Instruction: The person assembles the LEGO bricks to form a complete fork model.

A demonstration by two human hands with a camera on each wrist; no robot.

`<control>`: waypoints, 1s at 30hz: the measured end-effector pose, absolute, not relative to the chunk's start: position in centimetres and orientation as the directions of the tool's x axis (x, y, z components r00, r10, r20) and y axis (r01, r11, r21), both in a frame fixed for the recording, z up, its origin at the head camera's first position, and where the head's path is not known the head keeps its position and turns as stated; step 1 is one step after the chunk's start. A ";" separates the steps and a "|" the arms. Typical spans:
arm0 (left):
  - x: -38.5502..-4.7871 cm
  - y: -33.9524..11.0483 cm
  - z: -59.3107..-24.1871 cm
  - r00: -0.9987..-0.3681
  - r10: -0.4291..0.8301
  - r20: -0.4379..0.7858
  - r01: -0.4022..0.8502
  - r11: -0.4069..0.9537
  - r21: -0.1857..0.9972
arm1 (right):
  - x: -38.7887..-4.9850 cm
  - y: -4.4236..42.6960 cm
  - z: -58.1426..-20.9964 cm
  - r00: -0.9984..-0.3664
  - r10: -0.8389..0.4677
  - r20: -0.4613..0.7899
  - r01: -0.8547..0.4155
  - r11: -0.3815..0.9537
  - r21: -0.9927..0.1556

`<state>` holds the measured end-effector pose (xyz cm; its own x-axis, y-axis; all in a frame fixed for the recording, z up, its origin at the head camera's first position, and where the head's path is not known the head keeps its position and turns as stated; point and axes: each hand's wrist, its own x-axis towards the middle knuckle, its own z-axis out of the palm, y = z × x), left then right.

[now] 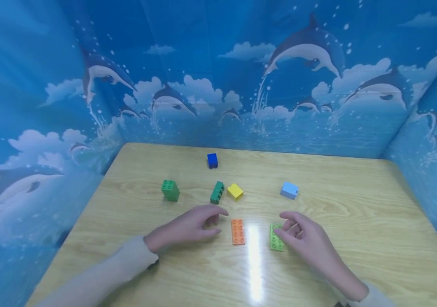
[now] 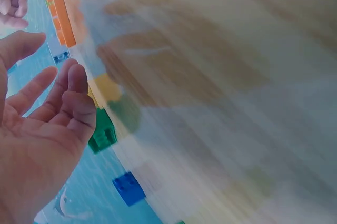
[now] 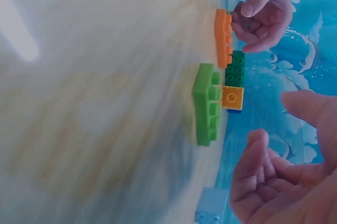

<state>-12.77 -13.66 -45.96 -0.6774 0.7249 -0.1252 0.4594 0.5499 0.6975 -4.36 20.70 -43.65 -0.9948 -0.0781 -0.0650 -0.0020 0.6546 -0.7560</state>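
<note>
My left hand (image 1: 199,224) hovers just left of the orange brick (image 1: 238,231), thumb and fingers apart and holding nothing. In the left wrist view the left hand (image 2: 47,113) has loosely bent fingers. Over the right side of the light green brick (image 1: 276,238) hangs my right hand (image 1: 308,238), its thumb overlapping that brick in the head view. The right wrist view shows a gap between the right hand (image 3: 284,176) and the light green brick (image 3: 204,104). Both bricks lie studs up on the table.
Beyond the hands are a dark green brick (image 1: 217,192) on its side, a yellow brick (image 1: 235,192), a light blue brick (image 1: 289,190) and a dark blue brick (image 1: 212,160). A taller green block (image 1: 170,190) stands at left. Dolphin-printed cloth borders the wooden table (image 1: 356,204).
</note>
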 end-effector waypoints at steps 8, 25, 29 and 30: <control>-13.6 -11.5 -46.2 -0.601 0.789 -0.127 0.556 0.527 0.643 | -3.6 21.3 -44.8 -0.968 -0.092 -0.233 0.102 0.704 -0.702; -14.0 -9.7 -46.0 -0.540 0.811 -0.225 0.573 0.550 0.607 | -3.9 20.3 -45.8 -0.957 -0.076 -0.280 0.112 0.794 -0.598; -13.7 -9.9 -46.0 -0.577 0.776 -0.255 0.517 0.588 0.622 | -4.0 20.4 -45.7 -0.959 -0.090 -0.270 0.095 0.792 -0.602; -13.6 -10.0 -46.0 -0.587 0.766 -0.263 0.502 0.599 0.623 | -4.0 20.5 -45.7 -0.960 -0.097 -0.263 0.087 0.790 -0.607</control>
